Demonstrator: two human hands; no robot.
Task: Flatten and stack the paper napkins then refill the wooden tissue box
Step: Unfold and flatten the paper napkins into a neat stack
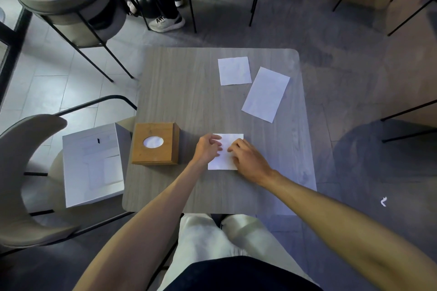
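Note:
A white napkin (225,160) lies flat near the front of the grey table (189,92). My left hand (208,147) rests on its left edge with fingers curled down on the paper. My right hand (247,159) presses on its right side, fingers spread. The wooden tissue box (155,143) stands to the left of my hands, with white tissue showing in its oval opening. Two more napkins lie flat at the far right of the table: a small one (234,71) and a longer, slanted one (266,94).
A white cardboard box (92,164) sits on the chair (23,172) left of the table. More chairs and another person's legs and shoes (166,22) are beyond the far edge. A small white scrap (383,201) lies on the floor at right.

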